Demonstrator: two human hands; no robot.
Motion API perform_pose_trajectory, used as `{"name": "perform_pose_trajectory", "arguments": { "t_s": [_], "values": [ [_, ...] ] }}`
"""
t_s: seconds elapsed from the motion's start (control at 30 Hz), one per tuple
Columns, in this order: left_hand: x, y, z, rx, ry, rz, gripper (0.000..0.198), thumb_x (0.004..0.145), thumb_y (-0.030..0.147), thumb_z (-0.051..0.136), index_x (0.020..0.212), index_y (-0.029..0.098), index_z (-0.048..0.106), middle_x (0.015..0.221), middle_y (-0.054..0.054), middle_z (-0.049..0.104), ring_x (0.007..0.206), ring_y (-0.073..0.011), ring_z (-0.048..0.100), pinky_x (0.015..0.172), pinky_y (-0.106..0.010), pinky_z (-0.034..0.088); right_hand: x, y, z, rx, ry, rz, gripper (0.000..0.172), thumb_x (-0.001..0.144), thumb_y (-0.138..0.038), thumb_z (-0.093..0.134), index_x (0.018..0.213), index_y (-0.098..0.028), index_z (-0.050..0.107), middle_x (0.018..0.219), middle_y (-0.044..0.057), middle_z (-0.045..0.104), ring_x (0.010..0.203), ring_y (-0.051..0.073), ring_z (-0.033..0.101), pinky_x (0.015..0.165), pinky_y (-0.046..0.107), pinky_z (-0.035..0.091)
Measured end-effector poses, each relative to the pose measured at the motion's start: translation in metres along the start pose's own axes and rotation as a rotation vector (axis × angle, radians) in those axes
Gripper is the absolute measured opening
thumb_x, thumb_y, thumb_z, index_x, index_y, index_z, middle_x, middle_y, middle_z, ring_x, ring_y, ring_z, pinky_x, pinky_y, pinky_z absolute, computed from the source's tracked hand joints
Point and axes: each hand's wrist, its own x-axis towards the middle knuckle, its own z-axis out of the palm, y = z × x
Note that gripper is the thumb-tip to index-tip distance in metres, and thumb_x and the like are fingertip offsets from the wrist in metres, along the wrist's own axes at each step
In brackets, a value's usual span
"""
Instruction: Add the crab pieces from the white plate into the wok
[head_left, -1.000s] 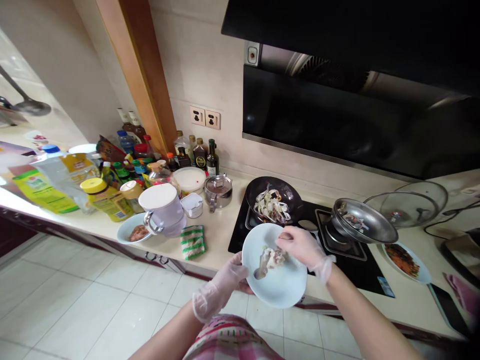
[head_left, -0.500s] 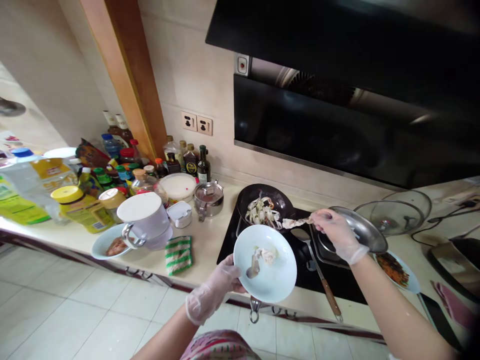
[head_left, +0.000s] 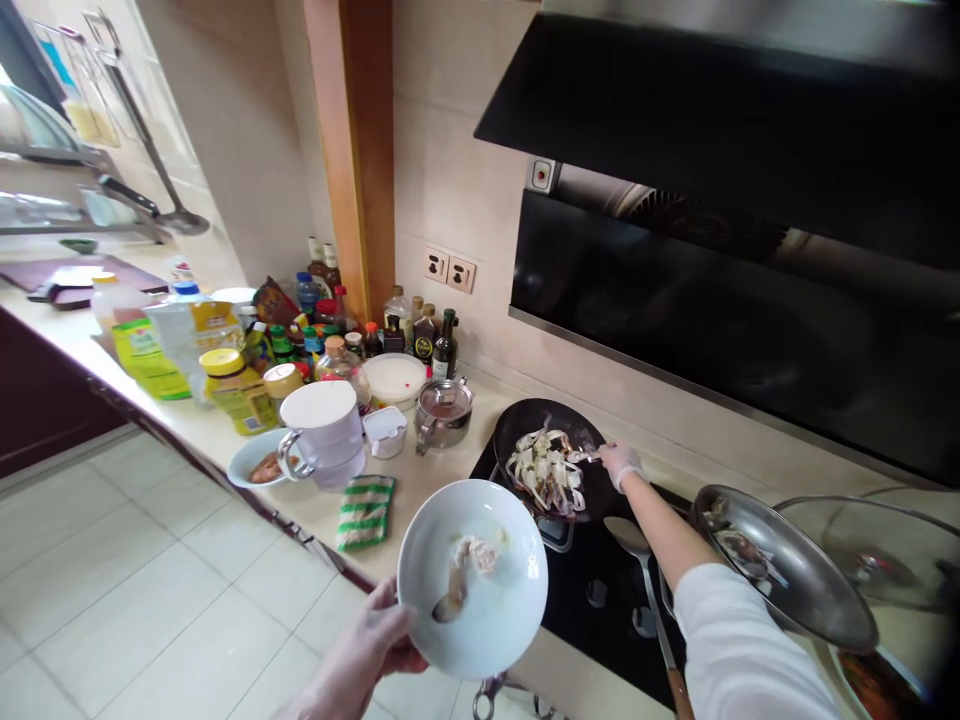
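My left hand (head_left: 386,635), in a clear glove, grips the left rim of a pale blue plate (head_left: 517,590) and holds it in front of the counter. On the plate lie a lump of whitish food (head_left: 480,555) and a brownish piece (head_left: 450,600). Over the right rim of a black wok (head_left: 596,500), my gloved right hand (head_left: 621,464) is closed on a pale strip of food (head_left: 589,456), its far end reaching into the wok. Inside the wok is a heap of pale, dark-edged strips (head_left: 551,465) with greenish bits. Their exact kind is unclear.
A turner (head_left: 649,575) lies on the black stove right of the wok. Further right is a steel pan (head_left: 810,580) with food, beside a glass lid (head_left: 877,560). Left stand a pitcher (head_left: 330,440), a striped cloth (head_left: 366,512), a glass pot (head_left: 444,410) and several bottles.
My right hand has moved from the steel pan's side to the wok, bringing the pale strip over it. The plate sits closer and further left in view. My view has swung left.
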Motion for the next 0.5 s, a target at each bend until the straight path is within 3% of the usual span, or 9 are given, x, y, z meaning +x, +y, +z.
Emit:
{"name": "perform_pose_trajectory", "arguments": {
  "t_s": [0.1, 0.2, 0.37, 0.5],
  "values": [
    [0.001, -0.003, -0.005, -0.006, 0.046, 0.025, 0.049, 0.057, 0.03, 0.078, 0.102, 0.021, 0.061, 0.063, 0.0, 0.068, 0.053, -0.015, 0.061, 0.055, -0.026, 0.049, -0.002, 0.001, -0.002, -0.072, -0.085, 0.078, 0.028, 0.095, -0.038, 0.058, 0.113, -0.016, 0.063, 0.111, 0.006, 0.065, 0.094, 0.019, 0.065, 0.081, 0.039, 0.055],
    [0.003, 0.002, -0.001, 0.015, 0.043, 0.025, 0.049, 0.057, 0.028, 0.075, 0.103, 0.019, 0.059, 0.063, 0.0, 0.068, 0.053, -0.0139, 0.06, 0.055, -0.026, 0.05, -0.027, 0.002, -0.022, -0.106, -0.121, 0.085, 0.023, 0.094, -0.035, 0.058, 0.106, -0.017, 0.066, 0.104, 0.007, 0.069, 0.092, 0.021, 0.066, 0.082, 0.038, 0.052],
    [0.002, 0.022, 0.015, 0.119, -0.053, 0.051, 0.05, 0.056, 0.024, 0.069, 0.104, 0.016, 0.057, 0.069, 0.0, 0.071, 0.057, -0.0152, 0.064, 0.059, -0.028, 0.054, -0.131, -0.001, -0.065, -0.069, -0.117, -0.046, 0.024, 0.092, -0.038, 0.053, 0.108, -0.027, 0.068, 0.102, 0.002, 0.074, 0.094, 0.022, 0.067, 0.077, 0.031, 0.047],
    [0.0, 0.033, 0.025, 0.175, -0.141, 0.042, 0.048, 0.057, 0.026, 0.071, 0.101, 0.016, 0.058, 0.069, 0.0, 0.071, 0.054, -0.0145, 0.063, 0.057, -0.027, 0.053, -0.219, -0.016, -0.069, -0.04, -0.083, -0.309, 0.025, 0.093, -0.039, 0.048, 0.1, -0.026, 0.068, 0.093, 0.002, 0.073, 0.078, 0.02, 0.067, 0.068, 0.03, 0.047]
  ]
}}
